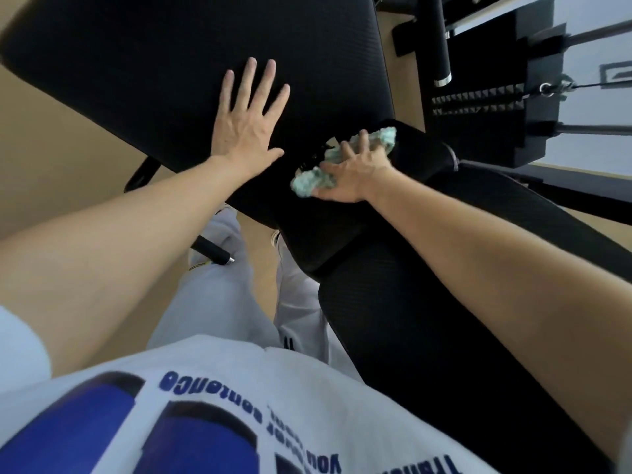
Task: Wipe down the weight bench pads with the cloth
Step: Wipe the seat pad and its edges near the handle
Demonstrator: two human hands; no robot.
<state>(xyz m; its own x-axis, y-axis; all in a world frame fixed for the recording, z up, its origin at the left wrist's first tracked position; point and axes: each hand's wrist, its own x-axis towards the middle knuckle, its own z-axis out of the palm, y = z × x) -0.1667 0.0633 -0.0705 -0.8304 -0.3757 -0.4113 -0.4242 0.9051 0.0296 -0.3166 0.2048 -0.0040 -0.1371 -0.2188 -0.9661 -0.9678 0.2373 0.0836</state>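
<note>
The left hand (248, 128) lies flat on the big pad (154, 80), fingers spread apart, holding nothing; it seems only to steady this pad. The right hand (352, 176) presses the cloth (316, 181) down with the palm and the fingers over it, so it is clamped on the cloth more than gripping it. The cloth is bunched, pale green, and sits on the small pad (325, 230), just beside the lower corner of the big pad, where the two pads meet.

How much is already wiped I cannot tell: the black surfaces show no wet marks or streaks. I judge the work is in the middle, at the joint area. The long pad (461, 319), which runs from the small pad toward the person, and most of the big pad may be left.

Beyond the small pad the frame (478, 107) stands near, so strokes that way have little room. Along the long pad the way is open. The gap between the pads could catch the cloth.
</note>
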